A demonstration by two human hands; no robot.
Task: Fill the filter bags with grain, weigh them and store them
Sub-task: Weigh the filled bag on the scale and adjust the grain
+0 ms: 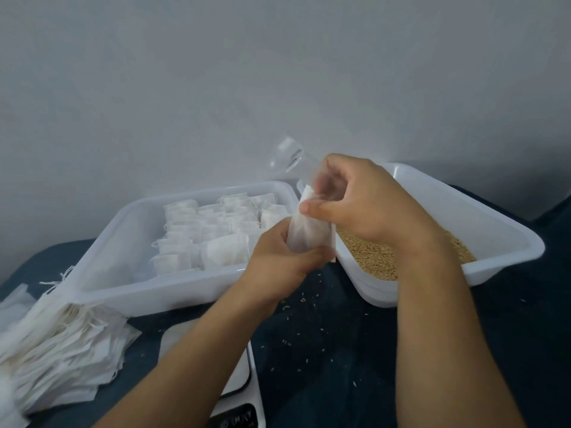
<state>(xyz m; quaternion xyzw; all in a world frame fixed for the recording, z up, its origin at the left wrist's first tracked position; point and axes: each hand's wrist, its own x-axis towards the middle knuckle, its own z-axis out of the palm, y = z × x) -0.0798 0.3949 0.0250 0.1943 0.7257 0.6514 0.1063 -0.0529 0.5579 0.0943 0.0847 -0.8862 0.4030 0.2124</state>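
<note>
A white filter bag [309, 233] is held upright between both hands above the gap between two tubs. My left hand [284, 264] grips its lower part from below. My right hand [361, 202] pinches its upper edge with thumb and fingers; the fingers are blurred. A clear plastic scoop [287, 156] sticks up behind my right hand, and I cannot tell what holds it. The right white tub [506, 223] holds tan grain [377, 254]. The left white tub [108, 285] holds several filled bags [213, 233] in rows.
A stack of empty filter bags [58, 347] with strings lies at the left on the dark blue cloth. A white digital scale [238, 381] sits under my left forearm at the front. Loose grains [302, 304] are scattered on the cloth between the tubs.
</note>
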